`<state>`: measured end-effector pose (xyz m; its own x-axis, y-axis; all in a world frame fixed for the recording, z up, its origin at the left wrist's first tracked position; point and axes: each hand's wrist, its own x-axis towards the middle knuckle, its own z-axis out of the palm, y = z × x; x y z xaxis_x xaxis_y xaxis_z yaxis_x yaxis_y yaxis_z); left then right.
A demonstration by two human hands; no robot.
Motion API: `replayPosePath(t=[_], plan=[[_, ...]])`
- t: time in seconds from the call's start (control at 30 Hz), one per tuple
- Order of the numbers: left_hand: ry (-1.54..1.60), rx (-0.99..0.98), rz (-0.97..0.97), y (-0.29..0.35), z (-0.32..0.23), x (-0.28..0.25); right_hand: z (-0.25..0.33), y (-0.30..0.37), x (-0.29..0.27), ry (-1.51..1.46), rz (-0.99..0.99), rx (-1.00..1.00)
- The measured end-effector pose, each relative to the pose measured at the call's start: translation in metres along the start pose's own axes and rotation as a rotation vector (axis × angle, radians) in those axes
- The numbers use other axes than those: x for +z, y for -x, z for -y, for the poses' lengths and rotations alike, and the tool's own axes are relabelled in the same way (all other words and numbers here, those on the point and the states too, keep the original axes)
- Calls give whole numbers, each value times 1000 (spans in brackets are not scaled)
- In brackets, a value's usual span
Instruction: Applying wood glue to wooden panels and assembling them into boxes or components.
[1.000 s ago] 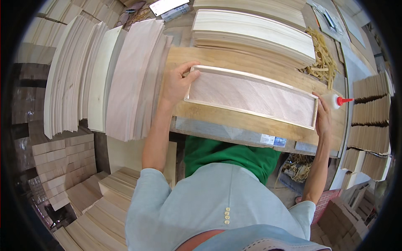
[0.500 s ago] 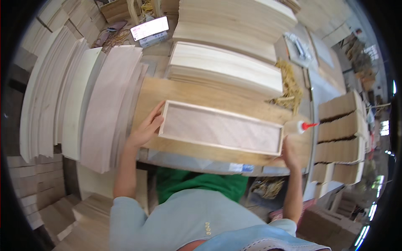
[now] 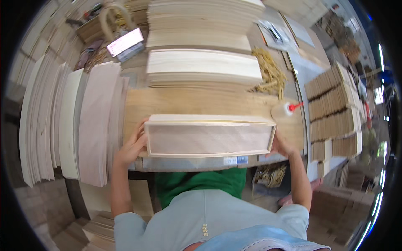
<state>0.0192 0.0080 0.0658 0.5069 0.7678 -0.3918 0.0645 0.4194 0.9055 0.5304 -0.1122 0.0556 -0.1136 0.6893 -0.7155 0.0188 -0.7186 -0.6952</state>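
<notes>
A long shallow wooden box frame (image 3: 209, 138) with pale edges and a brownish panel stands tilted on its long side on the wooden workbench (image 3: 176, 104). My left hand (image 3: 133, 144) grips its left end. My right hand (image 3: 281, 146) holds its right end, fingers partly hidden behind the frame. A glue bottle (image 3: 284, 110) with a red tip lies just beyond the right end.
Stacks of pale boards (image 3: 201, 67) lie behind the bench. Thin wood sheets (image 3: 83, 121) lean in rows at the left. Bundles of small wood pieces (image 3: 335, 108) sit at the right, yellow strips (image 3: 270, 75) near them. Cardboard stacks lie on the floor at lower left.
The frame has been lifted from lying flat to standing on its long edge, nearer to me. Both hands stayed on its ends. The view shifted toward the far stacks.
</notes>
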Motion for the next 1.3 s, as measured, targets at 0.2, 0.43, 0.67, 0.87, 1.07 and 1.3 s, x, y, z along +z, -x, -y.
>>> replayPosePath(t=[0.2, 0.43, 0.67, 0.87, 1.07, 1.3], plan=[[336, 227, -140, 18, 33, 15, -10, 8, 9, -113, -54, -107], [166, 281, -36, 16, 14, 1, 6, 2, 2, -181, 97, -434], [-704, 463, -44, -22, 5, 0, 26, -6, 10, 322, -39, -562], [-468, 335, -124, -8, 19, 22, 2, 5, -5, 218, -33, -583], [-378, 151, -190, -6, 17, 30, 102, -16, -16, 546, -676, -766], [-330, 367, -274, 12, 24, 29, 188, -191, -103, 1050, -1146, -514]])
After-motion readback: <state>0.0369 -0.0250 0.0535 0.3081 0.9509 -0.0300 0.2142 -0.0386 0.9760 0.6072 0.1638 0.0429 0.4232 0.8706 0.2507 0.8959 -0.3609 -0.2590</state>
